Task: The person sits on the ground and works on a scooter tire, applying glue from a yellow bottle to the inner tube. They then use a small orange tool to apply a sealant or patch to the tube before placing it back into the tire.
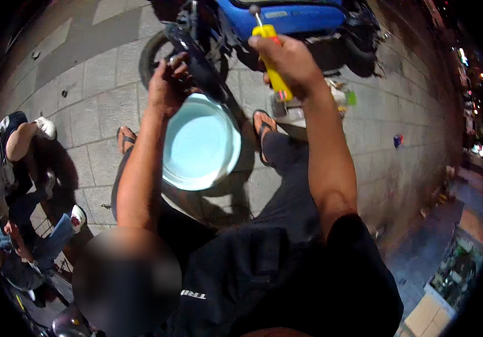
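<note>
My right hand (295, 67) grips a yellow-handled tool (275, 67) with a metal shaft and rounded end, which points up over the blue body of a scooter (303, 19). My left hand (168, 84) has half-curled, separated fingers beside a long black part (199, 64) in front of the scooter's wheel (151, 59); I cannot tell whether they touch it. A pale blue plastic basin (199, 146) sits on the paving between my sandalled feet, below my left hand.
Several tools or containers, one green, lie (337, 104) behind my right forearm on the grey paving (106, 62). Other people (22, 146) crouch or sit at the left. A small red and blue item (397, 140) is on the right. A planter (455, 269) stands at the lower right.
</note>
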Available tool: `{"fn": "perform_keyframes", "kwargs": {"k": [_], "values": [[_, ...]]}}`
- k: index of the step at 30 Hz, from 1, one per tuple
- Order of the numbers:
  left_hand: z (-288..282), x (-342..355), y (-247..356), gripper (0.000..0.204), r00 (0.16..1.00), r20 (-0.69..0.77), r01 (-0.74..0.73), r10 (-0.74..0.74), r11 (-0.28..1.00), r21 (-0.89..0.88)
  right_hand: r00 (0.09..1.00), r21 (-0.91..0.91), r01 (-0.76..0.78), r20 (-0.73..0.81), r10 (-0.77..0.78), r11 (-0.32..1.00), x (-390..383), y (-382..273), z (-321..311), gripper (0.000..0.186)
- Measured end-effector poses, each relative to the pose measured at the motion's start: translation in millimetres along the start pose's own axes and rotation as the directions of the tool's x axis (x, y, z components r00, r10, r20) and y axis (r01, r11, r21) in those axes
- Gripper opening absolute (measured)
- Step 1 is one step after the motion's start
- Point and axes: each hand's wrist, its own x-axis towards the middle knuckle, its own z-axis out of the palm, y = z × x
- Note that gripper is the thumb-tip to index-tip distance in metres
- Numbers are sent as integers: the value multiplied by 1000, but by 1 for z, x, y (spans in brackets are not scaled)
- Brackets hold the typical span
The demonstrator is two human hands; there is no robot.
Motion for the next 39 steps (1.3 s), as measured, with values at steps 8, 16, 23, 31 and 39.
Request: {"fn": "perform_keyframes", "kwargs": {"k": [8, 16, 23, 31, 39], "values": [[-6, -3, -2, 60, 982, -176, -56, 74, 993, 106, 942, -119, -4, -335, -36, 993, -93, 17, -118, 43], [-7, -4, -9, 65, 984, -152, -75, 98, 986, 150, 845, 289, -248, -403, 352, 925, -173, 179, -209, 41], [-7, -4, 3, 59, 981, -163, -74, 108, 977, 202, 850, -787, -524, -506, 146, 325, -114, 169, -291, 43], [6, -1, -2, 59, 969, -234, -45, 78, 989, 144, 902, -902, -357, -401, 162, -242, -12, 181, -329, 24], [20, -5, 8, 81, 975, -147, -109, 168, 933, 343, 984, -942, -163, -132, -122, -294, -6, 168, -313, 28]]}}
